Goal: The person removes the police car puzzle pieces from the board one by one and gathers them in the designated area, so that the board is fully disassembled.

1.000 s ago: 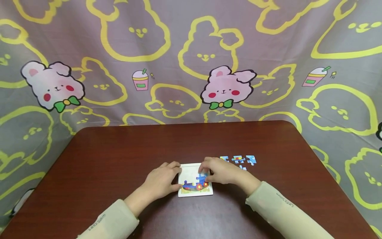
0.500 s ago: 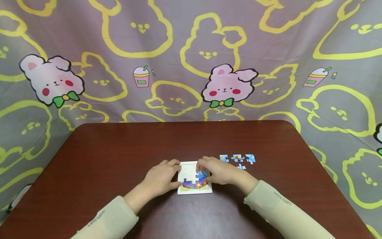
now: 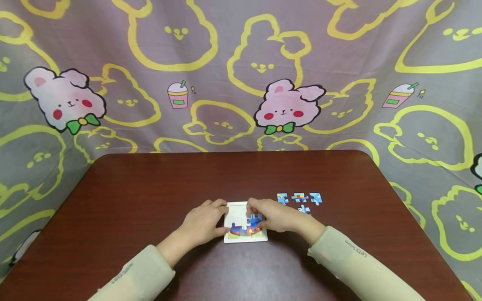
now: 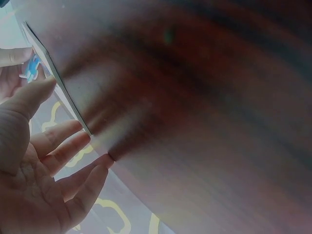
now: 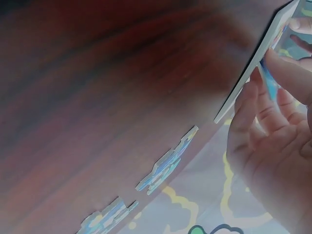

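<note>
A white square puzzle board (image 3: 236, 211) lies on the table, its lower part filled with pieces picturing a blue vehicle with red-and-yellow wheels. At its left edge rests my left hand (image 3: 203, 221), thumb and fingers spread along the side, as the left wrist view also shows with the board's edge (image 4: 63, 87). My right hand (image 3: 278, 215) is over the board's right side. Between its thumb and fingers it pinches a blue puzzle piece (image 5: 269, 84), tilted in the right wrist view. Its fingers partly cover the piece in the head view.
Several loose blue puzzle pieces, one with a red and yellow patch (image 3: 300, 197), lie on the dark red-brown table (image 3: 169, 179) right of the board. A patterned curtain (image 3: 226, 83) hangs behind the table.
The right fingers have shifted slightly left and away from me with the blue puzzle piece. The left hand stays at the board's edge. The head view has tilted a little.
</note>
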Demonstrator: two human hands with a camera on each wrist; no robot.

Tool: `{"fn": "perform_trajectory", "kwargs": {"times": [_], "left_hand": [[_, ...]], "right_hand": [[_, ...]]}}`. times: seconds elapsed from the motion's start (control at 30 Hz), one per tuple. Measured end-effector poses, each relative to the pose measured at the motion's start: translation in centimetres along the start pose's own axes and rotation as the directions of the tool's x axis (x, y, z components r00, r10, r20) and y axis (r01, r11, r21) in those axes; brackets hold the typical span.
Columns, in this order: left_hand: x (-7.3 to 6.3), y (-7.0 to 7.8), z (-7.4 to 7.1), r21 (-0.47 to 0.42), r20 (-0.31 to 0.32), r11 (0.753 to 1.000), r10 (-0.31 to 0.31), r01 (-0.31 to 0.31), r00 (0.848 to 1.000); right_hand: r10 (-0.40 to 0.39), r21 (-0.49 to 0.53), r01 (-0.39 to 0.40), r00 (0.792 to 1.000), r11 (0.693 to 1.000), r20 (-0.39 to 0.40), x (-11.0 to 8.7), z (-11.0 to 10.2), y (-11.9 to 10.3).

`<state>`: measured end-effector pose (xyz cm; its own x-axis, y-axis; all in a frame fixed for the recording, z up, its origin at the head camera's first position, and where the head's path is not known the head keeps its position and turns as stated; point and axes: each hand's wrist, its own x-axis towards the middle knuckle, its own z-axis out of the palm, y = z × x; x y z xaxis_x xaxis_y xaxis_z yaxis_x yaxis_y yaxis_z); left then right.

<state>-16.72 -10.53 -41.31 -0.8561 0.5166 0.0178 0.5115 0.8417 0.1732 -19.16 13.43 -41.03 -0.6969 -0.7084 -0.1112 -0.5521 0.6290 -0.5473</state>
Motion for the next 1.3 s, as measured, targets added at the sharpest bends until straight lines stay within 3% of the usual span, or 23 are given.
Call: {"fn": "perform_trajectory", "kwargs": {"times": [0.23,0.8,0.97,1.3], "left_hand": [[-0.06,-0.02,-0.11,0.005,-0.007,1.0,0.012,-0.012,1.0],[-0.04,-0.13,0.0,0.006,-0.017,1.0,0.017,-0.017,1.0],[0.03,-0.08,-0.09,0.002,-0.017,1.0,0.017,-0.017,1.0],[-0.04,-0.04,-0.15,-0.002,-0.022,1.0,0.02,-0.02,1.0]], "right_hand": [[-0.069,0.049,0.07,0.997,0.996,-0.015,0.06,0.03,0.27],[-0.012,0.154,0.013,1.0,0.988,-0.009,0.9,-0.6,0.73],[-0.002,0.138,0.006,1.0,0.99,-0.028,0.76,-0.53,0.64],[-0.107,0.01,0.11,0.982,0.994,-0.154,-0.04,0.14,0.0]]}}
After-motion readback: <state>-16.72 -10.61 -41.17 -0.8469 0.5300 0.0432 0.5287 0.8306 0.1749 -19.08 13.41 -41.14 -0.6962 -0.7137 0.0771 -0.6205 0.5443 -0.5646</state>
